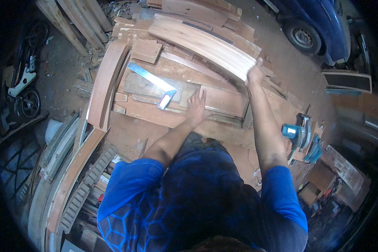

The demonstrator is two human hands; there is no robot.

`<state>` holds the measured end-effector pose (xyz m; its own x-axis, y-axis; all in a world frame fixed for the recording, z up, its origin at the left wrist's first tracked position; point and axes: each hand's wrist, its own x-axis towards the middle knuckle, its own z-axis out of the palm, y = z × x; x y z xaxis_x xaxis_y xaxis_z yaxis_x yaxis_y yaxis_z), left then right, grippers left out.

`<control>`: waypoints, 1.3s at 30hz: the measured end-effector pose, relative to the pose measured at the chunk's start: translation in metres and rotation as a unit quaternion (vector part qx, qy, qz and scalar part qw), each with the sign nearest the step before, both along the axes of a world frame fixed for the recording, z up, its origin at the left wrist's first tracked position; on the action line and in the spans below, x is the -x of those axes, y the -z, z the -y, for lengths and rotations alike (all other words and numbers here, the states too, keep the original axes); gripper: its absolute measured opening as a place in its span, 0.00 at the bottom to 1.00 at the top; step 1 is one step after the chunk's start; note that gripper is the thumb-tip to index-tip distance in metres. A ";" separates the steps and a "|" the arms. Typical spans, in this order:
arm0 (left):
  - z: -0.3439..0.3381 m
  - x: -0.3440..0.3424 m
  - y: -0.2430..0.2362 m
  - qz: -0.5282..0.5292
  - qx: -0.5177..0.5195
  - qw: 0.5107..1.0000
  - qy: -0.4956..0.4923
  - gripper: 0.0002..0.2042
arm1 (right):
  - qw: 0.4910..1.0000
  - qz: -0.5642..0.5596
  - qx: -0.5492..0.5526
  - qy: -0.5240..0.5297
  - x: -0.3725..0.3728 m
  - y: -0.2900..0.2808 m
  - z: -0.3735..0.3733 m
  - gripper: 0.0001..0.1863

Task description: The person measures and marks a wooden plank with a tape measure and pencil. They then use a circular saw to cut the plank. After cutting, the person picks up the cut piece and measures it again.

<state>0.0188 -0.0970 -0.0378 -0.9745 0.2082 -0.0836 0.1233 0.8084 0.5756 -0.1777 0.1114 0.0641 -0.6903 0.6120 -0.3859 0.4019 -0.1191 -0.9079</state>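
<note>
My right hand (pixel 256 74) grips the right end of a long pale plank (pixel 203 44), which lies across the far side of the workbench (pixel 149 115). My left hand (pixel 196 107) rests with its fingers apart on the left end of a shorter reddish board (pixel 224 101) in front of me. Left of that hand lies a metal try square (pixel 153 80), its blade pointing to the far left and its handle (pixel 166 100) toward me. Under the square is a greyish flat board (pixel 134 86).
A teal circular saw (pixel 296 132) sits on the right. Stacked long boards (pixel 107 86) stand at the left, with a small square board (pixel 146 51) beside them. Farther off are a blue car (pixel 323 25) at the right and a motorcycle (pixel 27 84) at the left.
</note>
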 end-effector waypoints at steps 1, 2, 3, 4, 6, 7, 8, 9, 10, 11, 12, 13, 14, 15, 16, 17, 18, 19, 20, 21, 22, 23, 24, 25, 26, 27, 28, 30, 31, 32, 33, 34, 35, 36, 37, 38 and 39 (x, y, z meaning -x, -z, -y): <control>-0.003 0.003 -0.001 0.013 0.016 1.000 0.011 0.63 | 0.986 0.122 -0.087 -0.068 0.013 0.007 0.001 0.43; -0.007 0.008 0.001 0.024 0.034 0.999 0.020 0.64 | 0.983 0.134 -0.102 -0.074 0.016 0.005 0.022 0.41; -0.010 0.008 0.004 0.025 0.030 0.999 0.017 0.64 | 0.978 0.155 -0.078 -0.113 0.011 0.016 0.022 0.39; -0.012 0.008 0.007 0.026 0.026 0.999 0.015 0.63 | 0.971 0.175 -0.056 -0.152 0.006 0.026 0.019 0.37; -0.015 0.011 0.009 0.036 0.032 0.999 0.021 0.63 | 0.945 0.162 -0.143 -0.244 -0.017 0.061 0.002 0.32; -0.017 0.012 0.007 0.045 0.040 0.998 0.021 0.64 | 0.912 0.130 -0.249 -0.298 -0.034 0.077 -0.009 0.30; -0.017 0.011 0.007 0.055 0.052 0.997 0.013 0.64 | 0.939 0.077 -0.205 -0.265 -0.057 0.081 -0.017 0.27; -0.016 0.011 0.008 0.041 0.047 0.998 0.009 0.63 | 0.959 0.023 -0.163 -0.229 -0.085 0.078 -0.027 0.24; -0.013 0.009 0.010 0.028 0.042 0.999 0.006 0.63 | 0.961 0.040 -0.166 -0.220 -0.108 0.069 -0.042 0.23; -0.014 0.008 0.011 0.015 0.036 0.999 0.006 0.63 | 0.962 0.057 -0.170 -0.207 -0.131 0.059 -0.063 0.23; -0.018 0.009 0.011 0.031 0.060 0.998 0.002 0.63 | 0.949 0.066 -0.240 -0.193 -0.155 0.059 -0.085 0.23; -0.020 0.008 0.011 0.024 0.057 0.998 0.000 0.63 | 0.932 0.075 -0.307 -0.180 -0.179 0.063 -0.105 0.22; -0.020 0.006 0.011 0.017 0.057 0.998 -0.004 0.63 | 0.913 0.087 -0.355 -0.183 -0.199 0.065 -0.122 0.23; -0.021 0.007 0.008 0.009 0.056 0.998 -0.005 0.63 | 0.892 0.100 -0.401 -0.183 -0.219 0.066 -0.136 0.23; -0.023 0.008 0.005 0.031 0.056 0.998 -0.013 0.62 | 0.869 0.113 -0.446 -0.183 -0.234 0.070 -0.147 0.23; -0.026 0.008 0.005 0.025 0.053 0.998 -0.011 0.62 | 0.860 0.126 -0.454 -0.199 -0.245 0.074 -0.158 0.23; -0.027 0.008 0.005 0.019 0.050 0.999 -0.009 0.62 | 0.850 0.138 -0.460 -0.216 -0.256 0.079 -0.167 0.22; -0.027 0.009 0.005 0.013 0.048 0.999 -0.007 0.61 | 0.840 0.151 -0.466 -0.232 -0.266 0.086 -0.174 0.22; -0.031 0.009 0.002 0.035 0.061 0.997 -0.014 0.61 | 0.882 0.135 -0.396 -0.217 -0.275 0.094 -0.179 0.23; -0.033 0.006 0.005 0.016 0.057 0.998 -0.010 0.61 | 0.917 0.121 -0.326 -0.197 -0.279 0.105 -0.180 0.23; -0.031 0.004 0.009 -0.004 0.055 0.998 -0.011 0.61 | 0.943 0.107 -0.254 -0.186 -0.279 0.108 -0.180 0.24; -0.031 0.002 0.013 -0.025 0.051 0.998 -0.010 0.61 | 0.964 0.095 -0.184 -0.168 -0.279 0.110 -0.179 0.24; -0.032 0.000 0.014 -0.034 0.054 0.998 -0.004 0.61 | 0.973 0.082 -0.148 -0.159 -0.277 0.111 -0.180 0.23; -0.032 0.000 0.015 -0.044 0.057 0.997 0.003 0.61 | 0.980 0.070 -0.113 -0.146 -0.276 0.111 -0.181 0.23; -0.032 -0.001 0.016 -0.054 0.061 0.997 0.009 0.60 | 0.983 0.055 -0.113 -0.133 -0.277 0.117 -0.184 0.22; -0.031 -0.001 0.020 -0.062 0.053 0.997 0.016 0.60 | 0.985 0.039 -0.111 -0.123 -0.279 0.124 -0.188 0.21; -0.030 0.000 0.025 -0.070 0.045 0.996 0.022 0.60 | 0.984 0.050 -0.122 -0.118 -0.281 0.131 -0.192 0.21; -0.034 0.002 0.027 -0.079 0.038 0.996 0.030 0.60 | 0.981 0.070 -0.143 -0.111 -0.283 0.143 -0.200 0.21; -0.036 0.001 0.028 -0.076 0.036 0.996 0.030 0.60 | 0.984 0.077 -0.128 -0.098 -0.285 0.149 -0.204 0.21; -0.036 0.001 0.029 -0.074 0.035 0.996 0.028 0.60 | 0.987 0.083 -0.112 -0.085 -0.284 0.148 -0.205 0.21; -0.038 0.001 0.030 -0.072 0.034 0.996 0.026 0.59 | 0.989 0.089 -0.096 -0.072 -0.283 0.147 -0.206 0.21; -0.040 0.002 0.032 -0.077 0.028 0.996 0.026 0.59 | 0.995 0.082 -0.041 -0.048 -0.283 0.146 -0.207 0.21; -0.044 0.000 0.032 -0.078 0.031 0.996 0.023 0.59 | 0.997 0.076 0.015 -0.025 -0.280 0.139 -0.207 0.22; -0.049 -0.002 0.031 -0.078 0.033 0.996 0.021 0.59 | 0.995 0.069 0.069 -0.001 -0.280 0.135 -0.209 0.22; -0.055 -0.004 0.031 -0.078 0.035 0.996 0.019 0.59 | 0.994 0.070 0.081 0.013 -0.279 0.130 -0.210 0.22; -0.061 -0.006 0.033 -0.069 0.041 0.997 0.015 0.59 | 0.993 0.071 0.094 0.027 -0.279 0.130 -0.214 0.23; -0.064 -0.006 0.035 -0.080 0.033 0.996 0.018 0.59 | 0.991 0.072 0.106 0.041 -0.280 0.129 -0.218 0.23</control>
